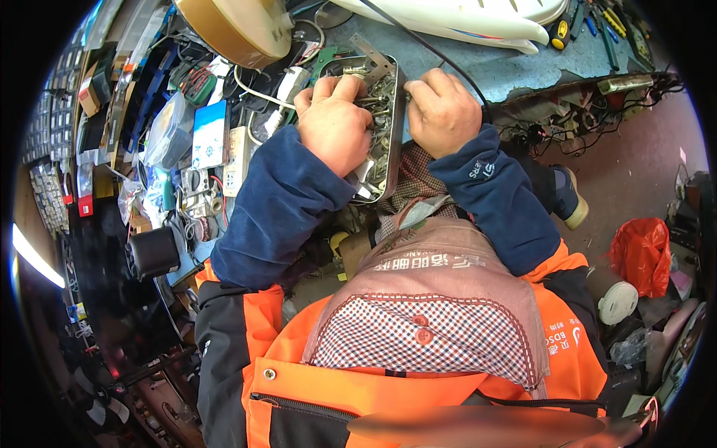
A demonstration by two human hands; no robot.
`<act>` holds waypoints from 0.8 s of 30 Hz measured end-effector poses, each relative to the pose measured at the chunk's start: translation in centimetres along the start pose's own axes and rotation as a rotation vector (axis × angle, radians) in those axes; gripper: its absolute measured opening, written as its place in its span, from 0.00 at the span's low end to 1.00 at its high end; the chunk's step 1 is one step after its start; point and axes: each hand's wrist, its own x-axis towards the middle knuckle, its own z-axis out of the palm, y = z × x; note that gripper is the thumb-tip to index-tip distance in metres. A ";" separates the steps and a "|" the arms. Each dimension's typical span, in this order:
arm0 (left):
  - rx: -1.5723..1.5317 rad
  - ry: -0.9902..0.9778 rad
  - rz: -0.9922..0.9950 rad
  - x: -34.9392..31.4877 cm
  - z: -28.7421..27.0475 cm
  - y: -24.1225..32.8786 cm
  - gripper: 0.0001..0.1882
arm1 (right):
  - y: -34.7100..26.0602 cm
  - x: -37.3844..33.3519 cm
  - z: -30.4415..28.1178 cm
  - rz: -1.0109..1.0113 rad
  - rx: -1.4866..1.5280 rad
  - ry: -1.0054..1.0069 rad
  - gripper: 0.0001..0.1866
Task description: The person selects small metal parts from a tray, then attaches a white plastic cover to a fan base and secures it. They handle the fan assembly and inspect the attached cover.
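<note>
A rectangular metal tin (396, 123) full of loose screws and small metal parts (379, 112) sits at the bench's near edge. Over its left side lies my left hand (334, 123), fingers bent and close together, their tips hidden from view. My right hand (446, 112) is curled just right of the tin, with thumb and forefinger close to its rim. Whether it touches the rim, or holds something small, I cannot make out. A flat metal bracket with holes (371, 54) sticks up from the tin's far end.
A round gold-coloured housing (235, 30) and a white plastic shell (478, 22) lie beyond the tin. Cables, boxes and tools crowd the left. A black cable (429, 46) runs past my right hand. Screwdrivers (560, 33) lie far right; a red bag (642, 257) is on the floor.
</note>
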 end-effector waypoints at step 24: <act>0.136 -0.102 0.072 0.6 -0.5 0.4 0.11 | -0.3 0.0 -0.4 0.035 0.010 -0.047 0.11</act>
